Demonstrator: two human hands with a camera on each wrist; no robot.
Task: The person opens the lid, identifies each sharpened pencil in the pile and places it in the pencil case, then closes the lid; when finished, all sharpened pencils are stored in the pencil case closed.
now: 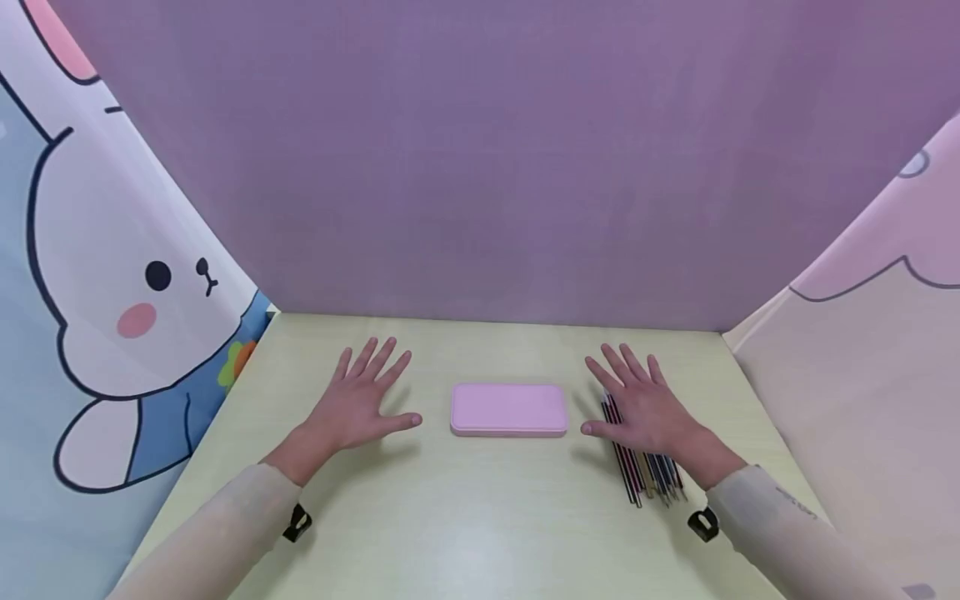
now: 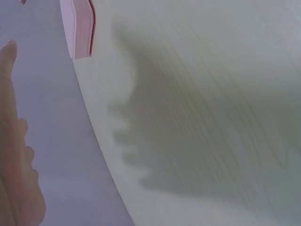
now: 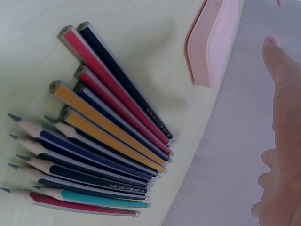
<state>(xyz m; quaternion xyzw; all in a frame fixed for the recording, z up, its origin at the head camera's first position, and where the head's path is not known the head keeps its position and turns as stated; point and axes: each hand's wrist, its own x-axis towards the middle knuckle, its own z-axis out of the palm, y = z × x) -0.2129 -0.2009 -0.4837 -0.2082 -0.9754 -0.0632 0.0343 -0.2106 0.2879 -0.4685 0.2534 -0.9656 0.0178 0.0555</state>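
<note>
A closed pink case lies flat at the middle of the table, between my two hands. To its left my left hand hovers with fingers spread, holding nothing; its shadow falls on the tabletop. My right hand is spread too, above a bundle of pencils, and grips nothing. In the right wrist view the pencils lie fanned side by side, in red, yellow, teal and dark colours. Several show sharpened tips, others blunt ends. The case's pink edge appears near the top there, and its corner shows in the left wrist view.
The pale wooden table ends at a purple backdrop. A curtain with a cartoon rabbit borders the left side, and a pink and cream curtain the right. Dark straps hang under both wrists.
</note>
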